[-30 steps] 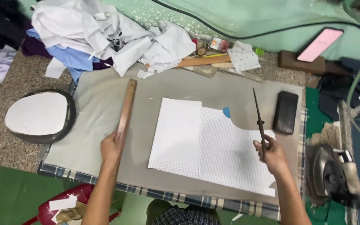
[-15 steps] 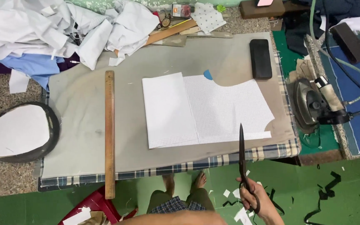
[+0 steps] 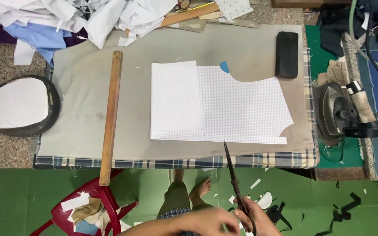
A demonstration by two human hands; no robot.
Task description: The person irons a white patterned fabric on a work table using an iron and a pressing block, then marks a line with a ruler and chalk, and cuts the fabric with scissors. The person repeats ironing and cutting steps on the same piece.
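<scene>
On the bench (image 3: 84, 131), a wooden ruler (image 3: 111, 114) lies left of the cut white cloth (image 3: 217, 104), with a black iron (image 3: 337, 111) at far right. Below the edge, the left hand (image 3: 204, 220), blurred so I cannot tell its fingers, meets the right hand (image 3: 252, 220), curled round the scissors (image 3: 237, 188). This looks like regripping; cutting calls for bringing blades to cloth.

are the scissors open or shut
Shut. The scissors show as one thin dark line with no gap between the blades, tip over the table edge, handles in the right hand.
</scene>
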